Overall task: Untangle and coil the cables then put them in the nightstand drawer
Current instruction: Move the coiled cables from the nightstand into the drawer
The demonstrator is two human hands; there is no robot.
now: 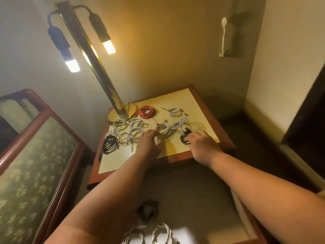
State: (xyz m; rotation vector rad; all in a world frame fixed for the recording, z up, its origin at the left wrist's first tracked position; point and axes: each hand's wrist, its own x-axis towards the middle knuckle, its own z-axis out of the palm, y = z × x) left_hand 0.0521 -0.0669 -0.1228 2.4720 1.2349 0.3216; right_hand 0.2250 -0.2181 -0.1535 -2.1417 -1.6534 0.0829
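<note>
Many coiled cables (130, 132) lie on the nightstand worktop (184, 99), two of them in hand.
Near the front edge, the left grip (149, 144) pinches the plug end of a loose white cable (164, 131), and the right grip (202, 143) curls its fingers over a small black coil (183, 138) just beside it. Both loops look slack, so I would draw each into a compact ring and tuck the plug through before lifting, clear of the neighbouring coils and the red coil (146, 112) by the lamp base (123, 113). More coils (161, 233) lie low in view; whether that is the open drawer I cannot tell.
</note>
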